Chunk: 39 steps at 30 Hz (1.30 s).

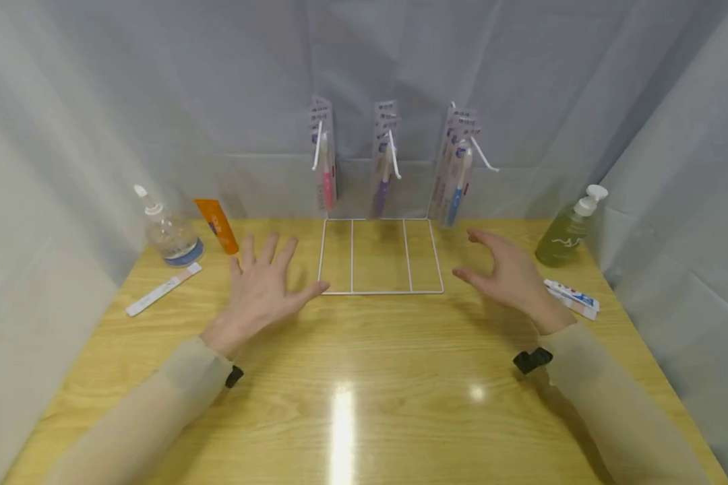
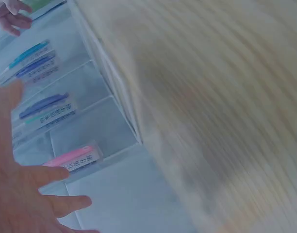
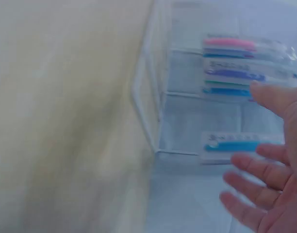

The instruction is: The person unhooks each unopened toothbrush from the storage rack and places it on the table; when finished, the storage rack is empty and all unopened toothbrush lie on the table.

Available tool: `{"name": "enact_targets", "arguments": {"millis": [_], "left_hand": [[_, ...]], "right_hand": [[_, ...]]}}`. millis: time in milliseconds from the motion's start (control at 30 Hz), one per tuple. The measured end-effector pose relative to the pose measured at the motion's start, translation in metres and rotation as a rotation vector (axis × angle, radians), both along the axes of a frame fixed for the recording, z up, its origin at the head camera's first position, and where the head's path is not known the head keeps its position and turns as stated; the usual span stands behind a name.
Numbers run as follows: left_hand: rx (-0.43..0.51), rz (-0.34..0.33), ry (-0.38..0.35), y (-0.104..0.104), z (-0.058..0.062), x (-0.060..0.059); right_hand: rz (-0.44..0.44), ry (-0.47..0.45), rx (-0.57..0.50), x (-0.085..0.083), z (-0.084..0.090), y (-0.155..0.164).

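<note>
My left hand (image 1: 257,289) is held over the table with its fingers spread and nothing in it. Its thumb reaches toward the front left corner of a white wire rack (image 1: 382,293). On the other side my right hand (image 1: 509,276) hovers, thumb and fingers apart, also holding nothing. Packaged toothbrushes hang from the rack's hooks in three groups: a pink toothbrush (image 1: 327,182) at left, a purple toothbrush (image 1: 383,192) in the middle and a blue toothbrush (image 1: 457,195) at right. Both wrist views show the spread fingers in front of these packs.
At left stand a clear pump bottle (image 1: 172,236) and an orange tube (image 1: 218,225), with a long narrow box (image 1: 164,289) lying before them. At right are a green pump bottle (image 1: 563,236) and a toothpaste tube (image 1: 573,294) lying on a box. A grey curtain (image 1: 249,101) hangs behind the table.
</note>
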<state>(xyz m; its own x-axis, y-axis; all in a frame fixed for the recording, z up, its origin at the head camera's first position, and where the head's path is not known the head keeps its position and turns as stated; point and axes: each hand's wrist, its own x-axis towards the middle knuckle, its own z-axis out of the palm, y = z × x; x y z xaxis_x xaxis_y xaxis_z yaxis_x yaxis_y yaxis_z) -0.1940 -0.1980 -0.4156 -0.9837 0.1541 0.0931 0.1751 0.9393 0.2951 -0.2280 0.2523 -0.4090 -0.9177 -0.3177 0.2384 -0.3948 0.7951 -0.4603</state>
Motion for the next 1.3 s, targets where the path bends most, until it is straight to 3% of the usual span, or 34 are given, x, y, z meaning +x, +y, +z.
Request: {"name": "enact_targets", "arguments": {"millis": [133,267,367,500,700,900,1100,1300], "left_hand": [[0.195,-0.035,0.001,0.003,0.002,-0.009],[0.43,-0.043,-0.085,0.005,-0.003,-0.024],[0.584,-0.004,-0.18,0.008,-0.01,-0.035],[0.71,0.053,-0.274,0.014,-0.02,-0.047],[0.733,0.055,-0.35,0.019,-0.028,-0.057],[0.707,0.073,-0.371,0.021,-0.031,-0.064],[0.629,0.059,-0.357,0.022,-0.036,-0.071],[0.6,0.057,-0.384,0.017,-0.036,-0.07]], "right_hand": [[0.0,0.045,-0.253,-0.015,0.014,-0.007],[-0.062,0.087,-0.485,-0.036,0.03,-0.012],[-0.107,0.099,-0.637,-0.052,0.043,-0.016],[-0.134,0.101,-0.773,-0.07,0.055,-0.021],[-0.098,0.053,-0.938,-0.087,0.06,-0.028],[-0.01,0.037,-1.089,-0.091,0.059,-0.034],[0.0,0.062,-1.105,-0.087,0.061,-0.033],[-0.024,0.061,-1.073,-0.082,0.065,-0.03]]}}
